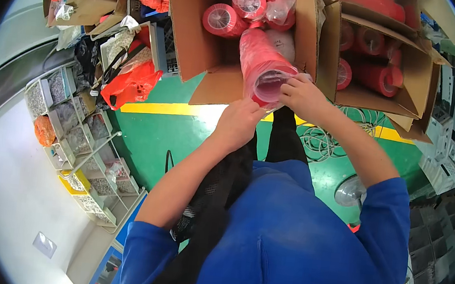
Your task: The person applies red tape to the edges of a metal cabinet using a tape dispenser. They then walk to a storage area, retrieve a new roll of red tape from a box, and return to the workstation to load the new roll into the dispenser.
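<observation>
A long red cylinder [261, 52] in a clear plastic bag [271, 81] leans over the near edge of an open cardboard box [215, 90]. Its round, hollow-looking end faces me. With closed fingers, my left hand [237, 122] grips the bag's edge at the lower left of that end. On the other side, my right hand [305, 99] pinches the bag's edge at the right of the opening. Behind it in the box lie several more red cylinders [222, 20] wrapped in clear plastic. My fingers partly hide the bag's rim.
To the right, a second cardboard box [411, 78] holds several red cylinders. A red plastic bag [134, 83] hangs at the left beside a rack of parts bins [75, 137]. Coiled cable [321, 143] lies on the green floor [150, 134] near a yellow line.
</observation>
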`<state>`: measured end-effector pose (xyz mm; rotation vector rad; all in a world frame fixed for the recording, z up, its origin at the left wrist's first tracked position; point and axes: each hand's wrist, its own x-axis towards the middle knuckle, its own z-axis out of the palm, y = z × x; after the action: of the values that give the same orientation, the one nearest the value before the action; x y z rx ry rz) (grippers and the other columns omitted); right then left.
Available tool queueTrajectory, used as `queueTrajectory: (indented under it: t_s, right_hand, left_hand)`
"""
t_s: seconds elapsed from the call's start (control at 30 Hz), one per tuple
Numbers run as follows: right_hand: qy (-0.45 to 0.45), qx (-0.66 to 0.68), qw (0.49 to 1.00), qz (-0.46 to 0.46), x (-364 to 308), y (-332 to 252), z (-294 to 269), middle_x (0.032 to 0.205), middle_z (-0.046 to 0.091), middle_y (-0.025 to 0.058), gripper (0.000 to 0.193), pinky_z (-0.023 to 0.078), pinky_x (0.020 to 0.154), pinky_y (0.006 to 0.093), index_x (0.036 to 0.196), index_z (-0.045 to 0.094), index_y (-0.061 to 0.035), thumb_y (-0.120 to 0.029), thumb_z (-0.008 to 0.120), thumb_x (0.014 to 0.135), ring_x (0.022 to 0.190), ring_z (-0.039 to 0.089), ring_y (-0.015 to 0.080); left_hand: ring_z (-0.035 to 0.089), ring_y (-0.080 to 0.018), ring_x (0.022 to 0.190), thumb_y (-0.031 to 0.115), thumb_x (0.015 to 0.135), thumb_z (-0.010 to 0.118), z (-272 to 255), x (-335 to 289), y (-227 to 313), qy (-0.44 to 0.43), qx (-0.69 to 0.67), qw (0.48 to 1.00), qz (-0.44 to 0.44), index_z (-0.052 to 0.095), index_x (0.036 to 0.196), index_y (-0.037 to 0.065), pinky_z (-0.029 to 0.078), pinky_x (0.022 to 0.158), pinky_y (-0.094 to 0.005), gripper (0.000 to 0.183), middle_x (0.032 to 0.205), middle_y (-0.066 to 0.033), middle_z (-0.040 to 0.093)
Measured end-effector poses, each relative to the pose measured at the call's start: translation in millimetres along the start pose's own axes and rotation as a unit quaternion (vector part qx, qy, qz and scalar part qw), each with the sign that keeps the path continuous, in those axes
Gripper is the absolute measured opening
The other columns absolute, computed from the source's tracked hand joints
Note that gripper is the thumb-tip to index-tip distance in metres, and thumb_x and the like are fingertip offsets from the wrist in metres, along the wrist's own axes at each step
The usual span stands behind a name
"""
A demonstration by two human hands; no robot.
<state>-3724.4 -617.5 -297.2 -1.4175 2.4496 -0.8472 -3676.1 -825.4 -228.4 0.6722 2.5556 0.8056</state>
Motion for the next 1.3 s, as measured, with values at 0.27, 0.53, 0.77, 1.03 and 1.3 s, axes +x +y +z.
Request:
queueTrajectory:
  t_s: [0.27, 0.53, 0.77, 1.03, 1.3]
  right_hand:
    - [0.074, 0.070, 0.961, 0.257, -3, -9, -13, 0.094, 0.054, 0.0074, 0.034, 0.042, 0.082, 0.0384, 0.101, 0.055, -0.0090, -0.014, 0.066, 0.069, 0.091, 0.052, 0.0269]
    - [0.205, -0.080, 0.974, 0.060, 34, 7, 6, 0.089, 0.053, 0.0060, 0.028, 0.045, 0.070, 0.0338, 0.097, 0.056, -0.0075, -0.016, 0.056, 0.070, 0.081, 0.055, 0.0226]
    - [0.267, 0.001, 0.937, 0.225, 52, -2, 25, 0.074, 0.054, 0.0087, 0.009, 0.046, 0.060, 0.0375, 0.080, 0.050, -0.0065, -0.011, 0.054, 0.074, 0.068, 0.055, 0.0268]
    - [0.145, 0.112, 0.857, 0.481, 65, 92, 42, 0.086, 0.062, 0.0233, 0.020, 0.045, 0.075, 0.0494, 0.085, 0.055, -0.0024, -0.016, 0.042, 0.080, 0.086, 0.058, 0.0428]
    - [0.096, 0.038, 0.846, 0.523, 82, 114, 54, 0.088, 0.060, 0.0304, 0.019, 0.045, 0.075, 0.0525, 0.096, 0.044, 0.0021, -0.012, 0.038, 0.085, 0.086, 0.058, 0.0464]
  left_hand:
    - [0.056, -0.0285, 0.074, 0.003, 0.067, 0.055, 9, 5, 2, -0.012, 0.008, 1.000, -0.001, 0.058, 0.075, 0.002, 0.046, 0.064, -0.0391, 0.009, 0.072, -0.0112, 0.056]
    - [0.055, -0.0254, 0.073, 0.006, 0.066, 0.055, 15, 7, 8, 0.022, 0.043, 0.999, 0.015, 0.058, 0.069, 0.002, 0.045, 0.063, -0.0364, 0.006, 0.071, -0.0091, 0.056]
    - [0.054, -0.0258, 0.072, 0.003, 0.064, 0.055, 21, 12, 11, -0.008, 0.032, 0.999, 0.029, 0.056, 0.067, 0.002, 0.045, 0.063, -0.0367, 0.003, 0.071, -0.0099, 0.054]
    - [0.053, -0.0242, 0.075, 0.005, 0.065, 0.055, 15, 2, 27, -0.005, 0.011, 1.000, -0.005, 0.054, 0.068, 0.004, 0.045, 0.063, -0.0353, 0.003, 0.073, -0.0080, 0.052]
    - [0.054, -0.0248, 0.073, 0.000, 0.071, 0.056, -10, -24, 9, 0.081, -0.067, 0.989, -0.104, 0.060, 0.084, 0.006, 0.047, 0.062, -0.0347, 0.014, 0.073, -0.0072, 0.053]
